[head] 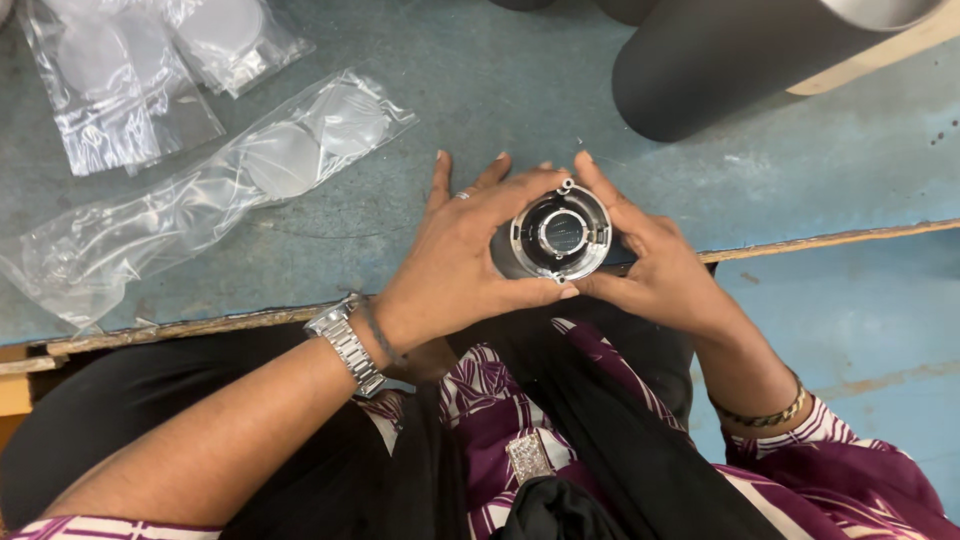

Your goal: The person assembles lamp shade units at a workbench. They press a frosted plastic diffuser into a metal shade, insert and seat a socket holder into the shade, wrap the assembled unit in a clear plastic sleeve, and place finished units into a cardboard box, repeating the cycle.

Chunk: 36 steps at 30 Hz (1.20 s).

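Note:
A round silver metal housing [560,233] with a dark ringed opening in its middle sits between both hands, just over the near edge of the blue-grey worktable [500,80]. My left hand [460,255], with a ring and a metal wristwatch, wraps its left side, thumb under and fingers over the rim. My right hand [655,265], with a thin bracelet at the wrist, holds its right side, index finger along the top rim.
Clear plastic bags [200,190] holding round translucent discs lie at the table's left; more bags [130,70] fill the far left corner. Dark cylinders [720,60] lie at the back right. Below the table edge is my lap in purple patterned cloth.

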Available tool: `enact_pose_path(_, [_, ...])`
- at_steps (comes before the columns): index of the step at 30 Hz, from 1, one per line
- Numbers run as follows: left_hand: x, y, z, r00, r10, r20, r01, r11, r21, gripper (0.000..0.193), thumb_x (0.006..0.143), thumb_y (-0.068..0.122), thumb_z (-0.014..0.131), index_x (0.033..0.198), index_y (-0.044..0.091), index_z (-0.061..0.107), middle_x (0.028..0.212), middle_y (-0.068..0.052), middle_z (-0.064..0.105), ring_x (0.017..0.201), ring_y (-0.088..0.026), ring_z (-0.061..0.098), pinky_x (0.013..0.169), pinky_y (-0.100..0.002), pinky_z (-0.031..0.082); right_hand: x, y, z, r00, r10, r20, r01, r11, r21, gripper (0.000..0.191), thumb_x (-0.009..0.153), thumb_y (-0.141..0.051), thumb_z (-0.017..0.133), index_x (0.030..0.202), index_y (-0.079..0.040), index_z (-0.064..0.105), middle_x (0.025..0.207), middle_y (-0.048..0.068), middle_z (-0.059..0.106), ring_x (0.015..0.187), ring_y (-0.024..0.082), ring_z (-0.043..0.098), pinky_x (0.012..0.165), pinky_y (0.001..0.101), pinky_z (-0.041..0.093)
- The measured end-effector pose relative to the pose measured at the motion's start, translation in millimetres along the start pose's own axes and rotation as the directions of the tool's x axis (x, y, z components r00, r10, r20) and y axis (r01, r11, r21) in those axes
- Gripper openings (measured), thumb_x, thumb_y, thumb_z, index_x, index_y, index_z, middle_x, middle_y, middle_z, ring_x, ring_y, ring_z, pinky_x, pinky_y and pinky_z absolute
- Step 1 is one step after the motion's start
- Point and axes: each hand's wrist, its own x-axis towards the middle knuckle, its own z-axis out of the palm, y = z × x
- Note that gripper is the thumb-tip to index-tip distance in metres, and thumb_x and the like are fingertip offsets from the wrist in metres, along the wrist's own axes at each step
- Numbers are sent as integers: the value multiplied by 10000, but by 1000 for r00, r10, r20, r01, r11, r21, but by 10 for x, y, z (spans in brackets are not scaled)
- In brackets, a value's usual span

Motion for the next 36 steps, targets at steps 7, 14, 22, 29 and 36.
enact_pose_path(7, [34,57,-32,1000,-8,10,8,999,36,926,695,502,865,1464,133,504,1500,-72,579,1376,-414,509,1129,-798,39,35,12,3,996,-91,-14,88,984,-154,899,762,-74,855,1544,7,418,1670,149,368,1483,305,491,1198,388,435])
enact_pose_path(14, [83,94,-47,998,-43,43,38,993,116,892,699,511,826,1436,120,510,1439,-51,624,1305,-293,612,1107,-844,74,65,-3,24,1000,-26,-10,25,991,-132,962,770,-88,853,1600,-23,372,1581,143,531,1440,279,564,1199,376,445])
enact_pose_path(22, [24,-61,-27,992,126,13,-127,974,187,944,753,694,789,1489,172,511,1479,-10,619,1463,-333,476,1150,-783,-32,24,-27,-12,990,-139,-3,135,966,-222,1070,723,-199,910,1609,-49,329,1588,215,474,1471,355,499,1209,434,409])
enact_pose_path(29, [45,127,-173,998,11,55,-15,997,76,951,762,677,766,1512,151,512,1461,-144,617,1275,-234,637,1256,-571,205,-33,-63,182,906,-422,-17,386,844,-373,1142,756,-318,963,1618,-165,229,1642,189,346,1529,382,408,1244,441,421])
enact_pose_path(36, [-93,226,-579,906,329,-266,-306,944,127,791,901,602,758,1440,60,557,1386,-127,583,1233,-260,615,1039,-385,522,302,-264,416,965,-171,-198,261,692,673,1169,827,-516,881,1679,-94,201,1593,135,373,1476,267,427,1246,416,407])
